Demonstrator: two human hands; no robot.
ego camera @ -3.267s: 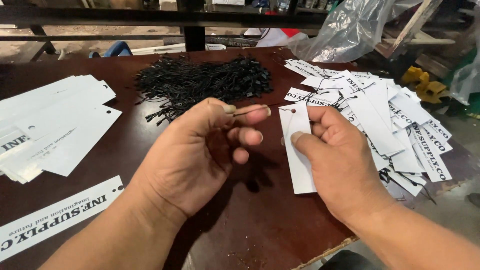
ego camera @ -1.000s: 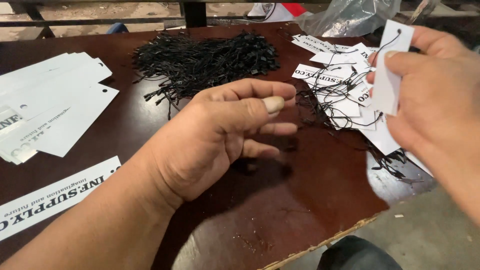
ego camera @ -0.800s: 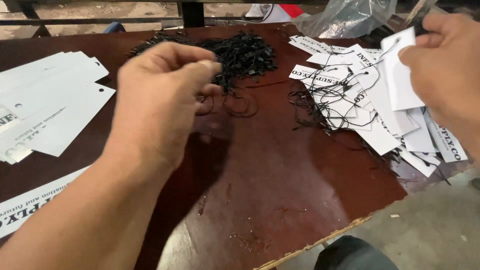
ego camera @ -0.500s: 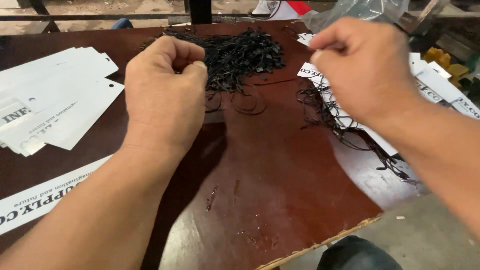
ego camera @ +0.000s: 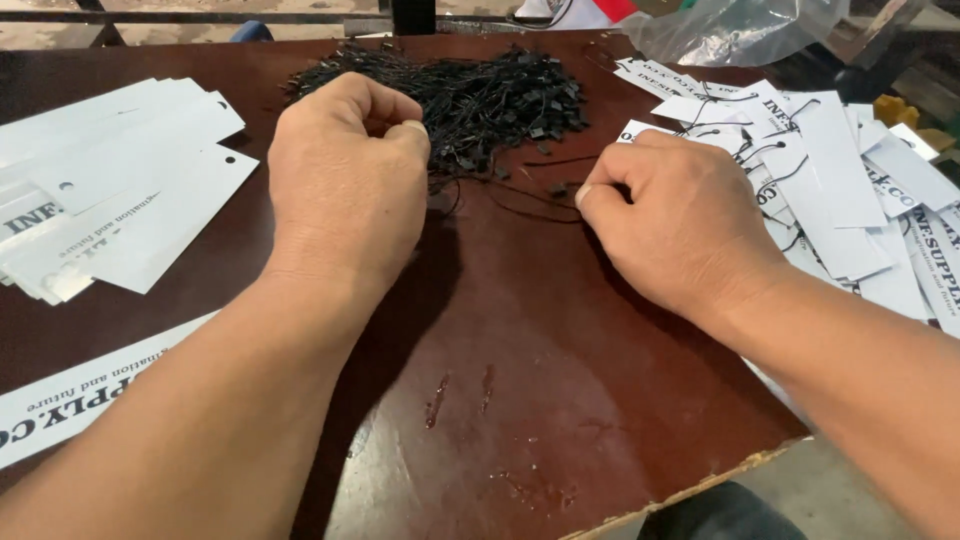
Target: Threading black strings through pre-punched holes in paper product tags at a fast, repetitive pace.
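Note:
My left hand rests at the near edge of a heap of black string loops, its fingertips pinched among the strands. My right hand lies beside it on the dark wooden table, thumb and forefinger pinched on a loose black string. To the right, partly under my right wrist, is a spread pile of white paper tags with strings threaded through them. On the left lies a stack of plain white tags with punched holes.
A long white printed tag lies at the near left. A clear plastic bag sits at the far right behind the tags. The table's chipped front corner is close to my right forearm.
My right hand put its white tag down on the right pile and came in to the strings. My left hand reached forward from mid-table to the string heap.

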